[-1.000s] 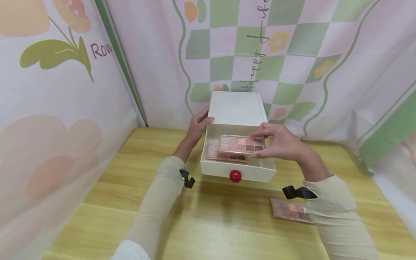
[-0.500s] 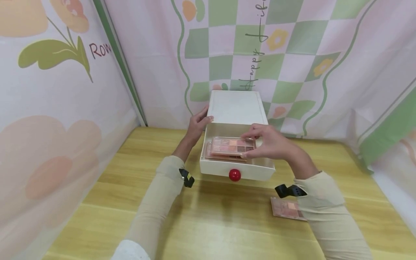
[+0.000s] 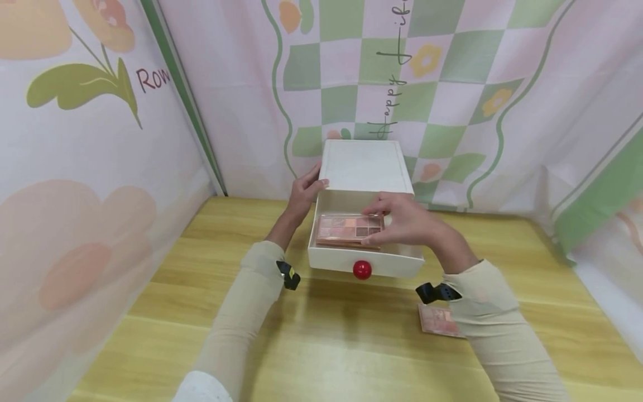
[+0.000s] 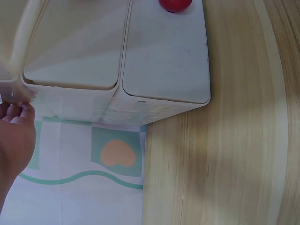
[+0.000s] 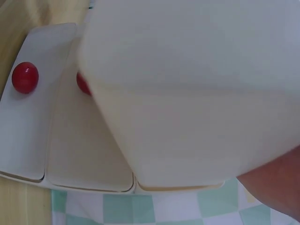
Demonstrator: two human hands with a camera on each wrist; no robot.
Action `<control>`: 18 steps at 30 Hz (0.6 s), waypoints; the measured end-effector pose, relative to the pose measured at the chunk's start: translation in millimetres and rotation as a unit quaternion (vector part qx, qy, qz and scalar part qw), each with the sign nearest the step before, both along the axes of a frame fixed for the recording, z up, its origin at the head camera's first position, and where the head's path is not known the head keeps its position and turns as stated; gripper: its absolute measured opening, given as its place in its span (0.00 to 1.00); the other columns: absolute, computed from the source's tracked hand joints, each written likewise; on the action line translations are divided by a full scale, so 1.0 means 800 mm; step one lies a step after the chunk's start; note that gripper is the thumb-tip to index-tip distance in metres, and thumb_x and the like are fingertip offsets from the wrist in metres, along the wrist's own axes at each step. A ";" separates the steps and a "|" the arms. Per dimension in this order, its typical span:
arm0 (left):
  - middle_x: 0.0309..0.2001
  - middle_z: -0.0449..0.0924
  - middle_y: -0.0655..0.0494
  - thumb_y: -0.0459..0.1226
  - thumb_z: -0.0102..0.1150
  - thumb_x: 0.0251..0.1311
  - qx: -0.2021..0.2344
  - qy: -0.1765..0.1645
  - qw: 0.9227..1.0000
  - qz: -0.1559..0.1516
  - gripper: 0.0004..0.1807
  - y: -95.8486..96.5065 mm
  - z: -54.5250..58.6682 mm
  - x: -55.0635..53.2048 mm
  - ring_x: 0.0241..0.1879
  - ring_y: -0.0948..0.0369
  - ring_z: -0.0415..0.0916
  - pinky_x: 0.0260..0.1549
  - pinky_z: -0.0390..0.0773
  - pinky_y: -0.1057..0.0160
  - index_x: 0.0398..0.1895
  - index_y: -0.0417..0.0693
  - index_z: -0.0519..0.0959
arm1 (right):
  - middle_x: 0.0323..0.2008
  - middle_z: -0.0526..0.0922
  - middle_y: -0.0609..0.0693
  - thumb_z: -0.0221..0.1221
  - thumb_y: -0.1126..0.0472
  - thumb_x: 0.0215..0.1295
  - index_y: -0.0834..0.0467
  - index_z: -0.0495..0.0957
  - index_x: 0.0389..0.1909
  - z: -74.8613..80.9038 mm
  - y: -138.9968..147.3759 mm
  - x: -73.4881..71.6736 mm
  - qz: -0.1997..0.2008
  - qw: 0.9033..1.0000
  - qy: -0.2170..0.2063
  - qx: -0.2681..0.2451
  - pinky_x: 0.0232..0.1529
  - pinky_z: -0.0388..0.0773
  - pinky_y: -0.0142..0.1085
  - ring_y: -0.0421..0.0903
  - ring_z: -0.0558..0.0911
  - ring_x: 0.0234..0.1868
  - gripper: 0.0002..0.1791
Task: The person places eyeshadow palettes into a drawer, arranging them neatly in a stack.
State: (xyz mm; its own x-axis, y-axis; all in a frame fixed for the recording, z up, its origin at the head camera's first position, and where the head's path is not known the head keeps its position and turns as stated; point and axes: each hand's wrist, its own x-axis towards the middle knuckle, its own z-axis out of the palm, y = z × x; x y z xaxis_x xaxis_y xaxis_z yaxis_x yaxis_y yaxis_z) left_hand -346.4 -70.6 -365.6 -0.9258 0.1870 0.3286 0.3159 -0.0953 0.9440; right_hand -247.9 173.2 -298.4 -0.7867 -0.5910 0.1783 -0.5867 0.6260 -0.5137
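Note:
A white drawer cabinet (image 3: 365, 166) stands at the back with its top drawer (image 3: 394, 267) pulled out, a red knob (image 3: 362, 270) on the front. My left hand (image 3: 303, 196) grips the cabinet's left side, thumb at the top front edge. Inside the drawer, my right hand (image 3: 404, 220) pinches the right end of a clear-lidded eyeshadow palette (image 3: 339, 228). This palette lies over another one, of which only the front edge shows. In the right wrist view the drawer's side (image 5: 197, 136) hides the fingers and the palettes.
Another eyeshadow palette (image 3: 436, 320) lies on the wooden table (image 3: 321, 340), partly behind the right sleeve. Below the open drawer are two closed drawers (image 5: 23, 122) with red knobs. A patterned curtain (image 3: 241, 111) hangs close behind the cabinet.
My right hand has moved left and slightly down with its palette, which now sits squarely over the lower one. The right forearm covers more of the table's palette. The left hand keeps its place.

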 end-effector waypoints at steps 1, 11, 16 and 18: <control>0.81 0.54 0.46 0.38 0.54 0.66 -0.001 -0.001 1.000 -0.001 0.38 0.000 0.000 0.000 0.81 0.52 0.55 0.80 0.59 0.58 0.78 0.39 0.57 | 0.36 0.80 0.49 0.78 0.55 0.47 0.61 0.86 0.51 0.000 -0.001 0.000 0.000 1.000 -0.005 0.000 0.35 0.72 0.31 0.45 0.73 0.38 0.28; 0.81 0.55 0.46 0.38 0.54 0.65 -0.004 0.002 1.000 0.005 0.38 0.001 0.001 0.001 0.80 0.52 0.55 0.80 0.60 0.58 0.78 0.38 0.57 | 0.39 0.82 0.50 0.78 0.55 0.48 0.62 0.85 0.53 -0.002 -0.005 -0.003 -0.006 1.000 -0.023 0.006 0.35 0.74 0.31 0.45 0.74 0.39 0.30; 0.81 0.54 0.45 0.38 0.54 0.66 -0.006 0.003 1.000 0.005 0.38 0.000 0.000 0.000 0.81 0.52 0.55 0.80 0.59 0.58 0.78 0.38 0.57 | 0.40 0.81 0.51 0.78 0.55 0.48 0.63 0.85 0.53 -0.003 -0.008 -0.003 -0.005 1.000 -0.025 0.013 0.36 0.74 0.32 0.45 0.74 0.39 0.30; 0.81 0.54 0.45 0.38 0.54 0.66 -0.008 0.003 1.000 0.004 0.38 0.000 0.000 0.000 0.81 0.52 0.55 0.80 0.60 0.57 0.78 0.38 0.57 | 0.41 0.81 0.51 0.78 0.55 0.48 0.63 0.84 0.54 -0.004 -0.009 -0.003 -0.008 0.999 -0.025 0.022 0.37 0.74 0.33 0.45 0.74 0.40 0.31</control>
